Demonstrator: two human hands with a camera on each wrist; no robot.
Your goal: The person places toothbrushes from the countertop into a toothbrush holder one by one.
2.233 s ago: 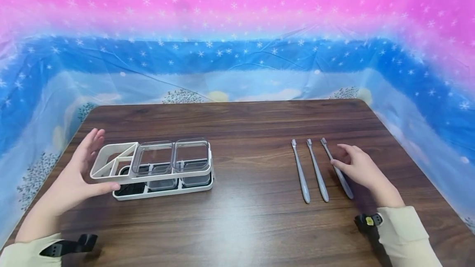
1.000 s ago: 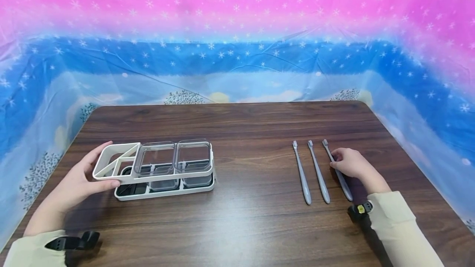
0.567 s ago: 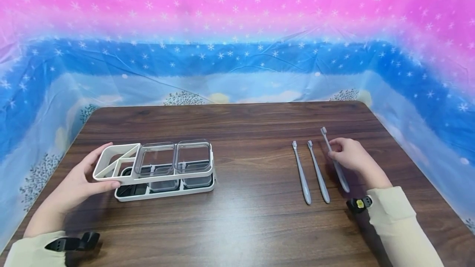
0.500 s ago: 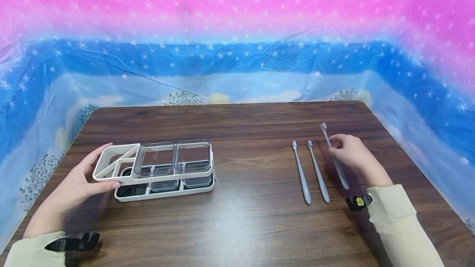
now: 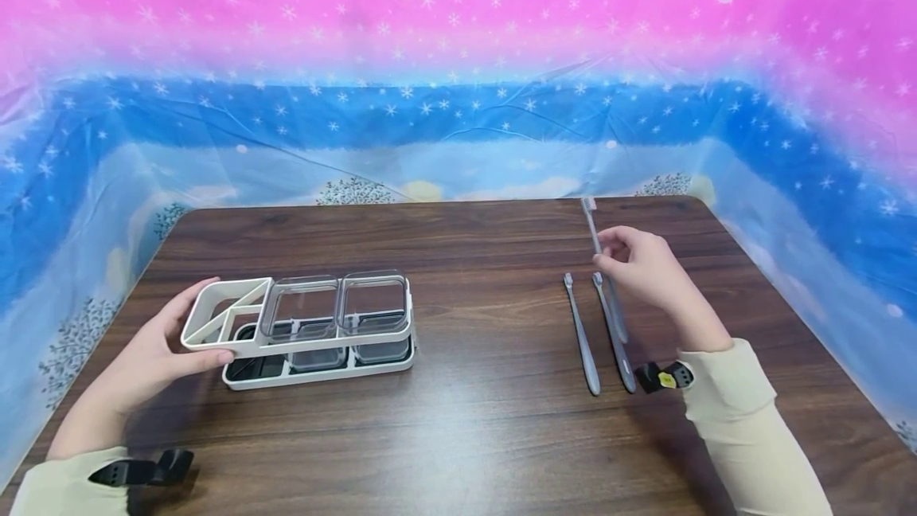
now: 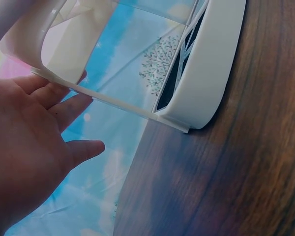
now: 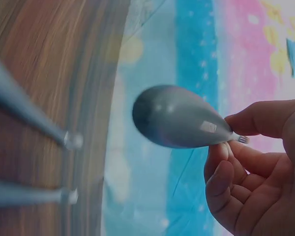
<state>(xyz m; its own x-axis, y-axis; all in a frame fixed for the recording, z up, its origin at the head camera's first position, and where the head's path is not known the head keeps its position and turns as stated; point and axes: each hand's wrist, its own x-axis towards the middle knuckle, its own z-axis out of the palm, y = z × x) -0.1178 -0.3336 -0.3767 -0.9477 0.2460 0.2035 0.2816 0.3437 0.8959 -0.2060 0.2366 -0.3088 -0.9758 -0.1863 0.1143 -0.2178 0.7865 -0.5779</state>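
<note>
My right hand (image 5: 641, 265) pinches a grey toothbrush (image 5: 592, 223) by its handle, bristles up, above the right of the table. In the right wrist view the toothbrush's rounded handle end (image 7: 172, 118) points at the camera, with thumb and fingers gripping beyond it. A middle toothbrush (image 5: 614, 333) lies on the table just under the held one, partly behind it, and a left toothbrush (image 5: 580, 337) lies beside it. At the left, my left hand (image 5: 146, 357) grips the end of a white two-tier rack (image 5: 286, 346), thumb in front and fingers behind.
Two clear cups (image 5: 301, 305) sit in the rack's upper tier beside a divided section, and dark compartments show below. The rack stands on a brown wooden table (image 5: 487, 436). A pink and blue patterned cloth (image 5: 458, 110) hangs behind it.
My right hand has closed on the rightmost toothbrush, lifted it and carried it left over the middle one. My left hand has moved in to grip the rack's end and then stayed there.
</note>
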